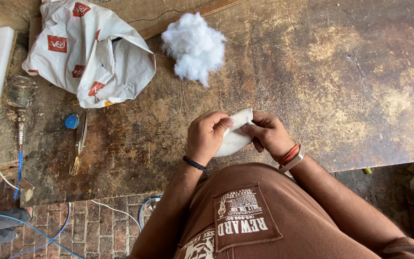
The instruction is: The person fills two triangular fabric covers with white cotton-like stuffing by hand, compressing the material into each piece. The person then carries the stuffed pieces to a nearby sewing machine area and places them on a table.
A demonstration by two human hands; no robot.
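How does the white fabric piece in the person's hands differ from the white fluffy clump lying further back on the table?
The fabric piece is smooth and flat-surfaced; the fluffy clump is loose and wispy with a ragged outline. The fabric piece is pinched between the left hand and right hand; the clump lies untouched on the worn table. The clump looks bulkier. Both are white.
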